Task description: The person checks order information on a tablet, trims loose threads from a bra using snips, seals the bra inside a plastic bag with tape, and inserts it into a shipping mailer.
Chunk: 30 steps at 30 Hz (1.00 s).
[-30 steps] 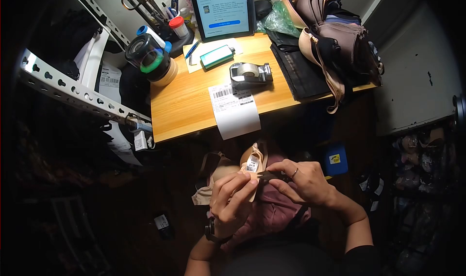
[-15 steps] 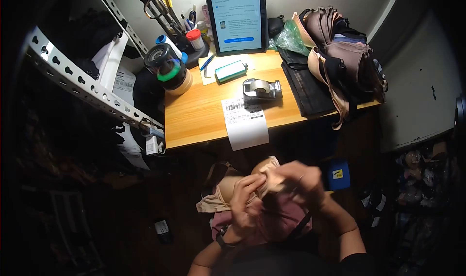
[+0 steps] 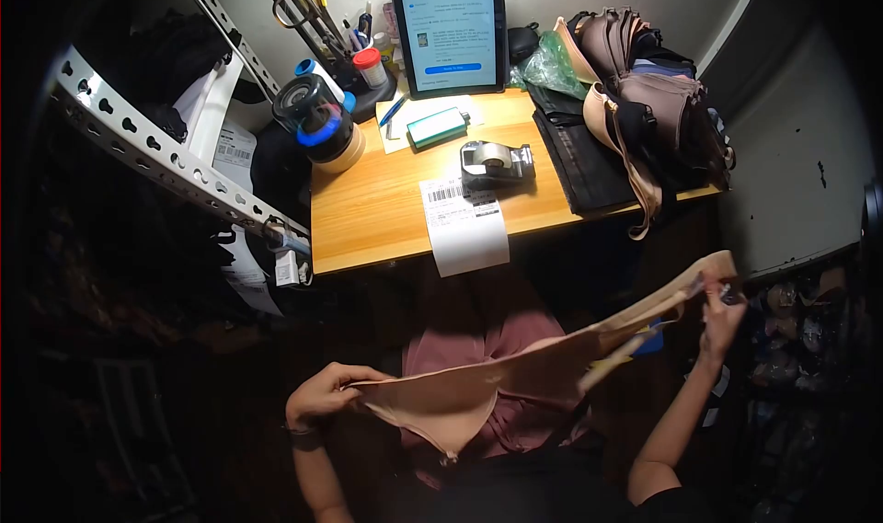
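Note:
A beige bra (image 3: 441, 397) is stretched out slantwise above my lap, its right end higher than its left. At its left end, the fingers and thumb of my left hand (image 3: 329, 392) are closed on the band. My right hand (image 3: 722, 316) grips the other end, up near the wall side, with a strap hanging loose beside it. One cup points down toward me, and part of the right half is blurred. Below the bra, my lap is covered in dusky pink cloth (image 3: 441, 353).
A wooden desk (image 3: 368, 224) holds a tape dispenser (image 3: 497, 164), a printed label (image 3: 469, 242), a green-and-white box (image 3: 439, 128) and a tablet (image 3: 451, 31). Bras (image 3: 658, 100) are piled on its right, beside folded black bags (image 3: 575, 169). Metal shelving (image 3: 166, 146) stands left.
My hands were together over my lap with the bra bunched between them. They have moved far apart, the right one up and outward, pulling the bra out lengthwise.

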Available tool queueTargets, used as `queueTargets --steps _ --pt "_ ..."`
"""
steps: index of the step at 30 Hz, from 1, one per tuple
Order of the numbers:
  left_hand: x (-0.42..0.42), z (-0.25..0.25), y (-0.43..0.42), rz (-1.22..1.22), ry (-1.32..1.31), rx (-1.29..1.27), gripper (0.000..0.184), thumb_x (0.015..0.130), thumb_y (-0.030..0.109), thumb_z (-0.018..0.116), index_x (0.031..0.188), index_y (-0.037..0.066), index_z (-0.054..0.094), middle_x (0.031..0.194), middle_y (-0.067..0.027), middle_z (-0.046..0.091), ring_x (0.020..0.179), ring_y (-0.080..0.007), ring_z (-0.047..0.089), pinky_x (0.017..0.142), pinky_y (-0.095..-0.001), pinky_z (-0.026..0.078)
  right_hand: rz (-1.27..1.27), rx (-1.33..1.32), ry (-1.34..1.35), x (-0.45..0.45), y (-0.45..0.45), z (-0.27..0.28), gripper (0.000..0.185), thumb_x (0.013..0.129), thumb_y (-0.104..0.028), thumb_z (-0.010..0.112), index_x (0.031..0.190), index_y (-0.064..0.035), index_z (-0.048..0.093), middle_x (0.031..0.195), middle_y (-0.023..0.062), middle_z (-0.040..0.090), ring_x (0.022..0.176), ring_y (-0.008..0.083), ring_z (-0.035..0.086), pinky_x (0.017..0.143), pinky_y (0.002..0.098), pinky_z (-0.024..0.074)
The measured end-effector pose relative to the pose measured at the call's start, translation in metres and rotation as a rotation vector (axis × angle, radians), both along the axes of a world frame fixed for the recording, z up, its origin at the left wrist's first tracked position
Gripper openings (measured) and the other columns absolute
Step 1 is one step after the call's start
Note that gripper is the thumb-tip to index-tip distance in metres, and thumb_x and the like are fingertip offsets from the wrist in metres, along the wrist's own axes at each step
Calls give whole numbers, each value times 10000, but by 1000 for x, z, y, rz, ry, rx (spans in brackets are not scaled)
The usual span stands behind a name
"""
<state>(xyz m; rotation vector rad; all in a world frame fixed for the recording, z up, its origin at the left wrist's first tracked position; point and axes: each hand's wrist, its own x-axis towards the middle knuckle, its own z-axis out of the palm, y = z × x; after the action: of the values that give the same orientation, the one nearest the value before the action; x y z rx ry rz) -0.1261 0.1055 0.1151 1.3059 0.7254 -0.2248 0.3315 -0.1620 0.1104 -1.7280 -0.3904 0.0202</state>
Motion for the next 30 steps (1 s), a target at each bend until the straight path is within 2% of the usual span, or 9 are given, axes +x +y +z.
queueTargets --steps 3,5,12,15,22,25,27,28,30 --pt "-25 -69 9 -192 54 83 218 819 -6 543 1025 -43 602 824 -26 618 757 -73 526 700 -250 448 55 -298 119 0 0 -36 197 789 -160 714 784 -22 574 577 -41 497 406 5 347 349 190 230" --pt "-56 -115 18 -192 240 60 179 814 103 626 922 -39 639 767 -18 626 721 -65 542 646 -244 446 132 -232 101 16 -11 -98 193 787 -141 713 801 -13 569 585 -37 516 415 3 370 347 190 250" --pt "-113 -134 35 553 78 -11 199 809 172 682 865 -7 615 792 -88 654 681 -138 636 607 -206 509 107 -300 77 16 2 -99 256 781 -141 720 747 -23 495 547 0 512 376 22 389 329 180 275" --pt "-90 -120 25 705 -93 -245 306 946 259 466 1018 -34 517 904 -165 634 779 -235 669 695 -333 577 112 -283 77 12 8 -91 233 797 -133 705 760 -18 505 554 1 513 390 20 393 339 175 284" --pt "-85 -133 37 550 -46 -261 357 959 318 411 1004 -27 495 833 -169 631 613 -203 664 524 -297 576 159 -228 7 -8 17 -55 178 854 -140 638 801 6 550 594 1 521 408 24 414 369 176 308" --pt "-71 -144 40 316 332 105 338 937 307 473 948 -24 540 750 -127 633 570 -186 638 498 -298 536 153 -233 0 -11 18 -48 181 860 -155 634 813 3 559 616 3 530 418 17 412 372 169 309" --pt "-60 -155 38 59 406 660 307 885 266 545 977 -27 549 767 -147 624 655 -256 643 596 -369 516 137 -243 -23 -16 21 -44 188 862 -166 634 819 2 560 623 1 531 421 15 408 372 168 307" --pt "-34 -135 21 20 462 989 317 826 238 599 1002 -23 557 856 -175 607 808 -317 618 713 -399 478 125 -248 -11 -18 23 -42 187 865 -171 631 832 1 564 628 -3 536 425 12 402 373 166 304" --pt "4 -113 -3 84 261 1132 305 791 213 611 999 -9 579 999 -173 587 946 -345 559 805 -388 451 136 -240 -11 -18 23 -44 190 863 -177 635 840 0 569 641 -5 550 425 10 395 372 165 295"
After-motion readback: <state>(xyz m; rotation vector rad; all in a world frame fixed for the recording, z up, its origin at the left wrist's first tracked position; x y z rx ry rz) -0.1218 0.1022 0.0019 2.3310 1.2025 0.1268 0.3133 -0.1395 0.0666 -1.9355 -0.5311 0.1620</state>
